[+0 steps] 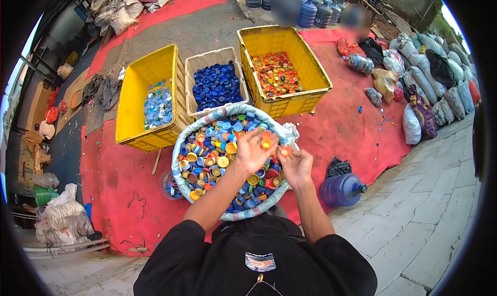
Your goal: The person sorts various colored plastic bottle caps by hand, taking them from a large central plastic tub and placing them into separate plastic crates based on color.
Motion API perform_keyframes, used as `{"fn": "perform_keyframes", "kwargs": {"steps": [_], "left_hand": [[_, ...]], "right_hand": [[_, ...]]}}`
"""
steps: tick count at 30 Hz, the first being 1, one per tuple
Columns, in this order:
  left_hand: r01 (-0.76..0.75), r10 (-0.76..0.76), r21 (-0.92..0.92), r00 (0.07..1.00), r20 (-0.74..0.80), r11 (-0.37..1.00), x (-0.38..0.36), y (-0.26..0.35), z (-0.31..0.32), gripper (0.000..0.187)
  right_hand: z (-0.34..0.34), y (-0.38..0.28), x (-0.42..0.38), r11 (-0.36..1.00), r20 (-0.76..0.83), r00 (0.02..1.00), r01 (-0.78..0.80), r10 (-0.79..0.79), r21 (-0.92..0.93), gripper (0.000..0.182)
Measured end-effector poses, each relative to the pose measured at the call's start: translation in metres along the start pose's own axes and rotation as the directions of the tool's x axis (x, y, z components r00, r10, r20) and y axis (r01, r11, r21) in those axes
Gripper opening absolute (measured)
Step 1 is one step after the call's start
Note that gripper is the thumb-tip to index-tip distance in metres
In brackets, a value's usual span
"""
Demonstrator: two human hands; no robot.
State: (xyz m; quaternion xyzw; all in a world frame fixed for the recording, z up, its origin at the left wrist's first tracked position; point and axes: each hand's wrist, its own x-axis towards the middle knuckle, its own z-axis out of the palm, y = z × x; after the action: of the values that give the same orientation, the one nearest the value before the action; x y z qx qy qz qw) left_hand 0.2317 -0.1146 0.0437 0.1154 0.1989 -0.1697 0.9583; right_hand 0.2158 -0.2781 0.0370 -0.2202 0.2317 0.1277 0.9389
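My left hand (252,152) is palm up over a round basket (178,169) of mixed bottle caps (209,159), with orange caps (266,139) lying on its fingers. Close beside it, my right hand (296,165) is at the basket's right edge, its fingers closed on a red-orange cap (284,150). Beyond the basket stand three crates: a yellow one (135,78) with light blue caps, a white one (189,68) with dark blue caps, and a yellow one (318,73) with red and orange caps.
A large blue water bottle (339,190) lies right of the basket, near a black bag (338,167). Filled sacks (411,124) are piled at the right. Water jugs (306,14) stand at the back. White bags (64,216) lie at lower left. Red sheeting (124,192) covers the ground.
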Motion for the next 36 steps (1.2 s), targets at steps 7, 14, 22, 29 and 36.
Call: {"fn": "perform_keyframes", "kwargs": {"steps": [7, 14, 22, 29, 36], "left_hand": [[-0.285, 0.276, 0.091, 0.956, 0.1, 0.954, 0.06, 0.089, 0.096, 0.111], [-0.494, 0.491, 0.104, 0.869, 0.054, 0.863, -0.066, 0.119, -0.028, 0.044], [-0.663, 0.719, 0.281, 0.623, -0.308, 0.694, -0.197, 0.08, -0.124, 0.032], [-0.606, 0.754, 0.455, 0.456, -0.473, 0.652, -0.222, 0.029, -0.166, 0.03], [-0.498, 0.841, 0.682, 0.384, -0.381, 0.536, -0.232, 0.011, -0.18, 0.014]], "right_hand": [[0.068, -0.052, 0.112, 0.953, 0.147, 0.946, 0.298, -0.288, -0.053, 0.027], [-0.009, -0.006, 0.04, 0.676, 0.087, 0.941, 0.298, -0.328, -0.674, 0.067], [-0.032, 0.081, -0.02, -0.434, 0.748, 0.622, 0.622, -0.232, -0.652, 0.03], [-0.008, 0.145, -0.041, -0.464, 0.79, 0.581, 0.764, 0.193, -0.449, 0.025], [0.003, 0.181, -0.048, -0.492, 0.738, 0.614, 0.752, 0.281, -0.438, 0.027]]}}
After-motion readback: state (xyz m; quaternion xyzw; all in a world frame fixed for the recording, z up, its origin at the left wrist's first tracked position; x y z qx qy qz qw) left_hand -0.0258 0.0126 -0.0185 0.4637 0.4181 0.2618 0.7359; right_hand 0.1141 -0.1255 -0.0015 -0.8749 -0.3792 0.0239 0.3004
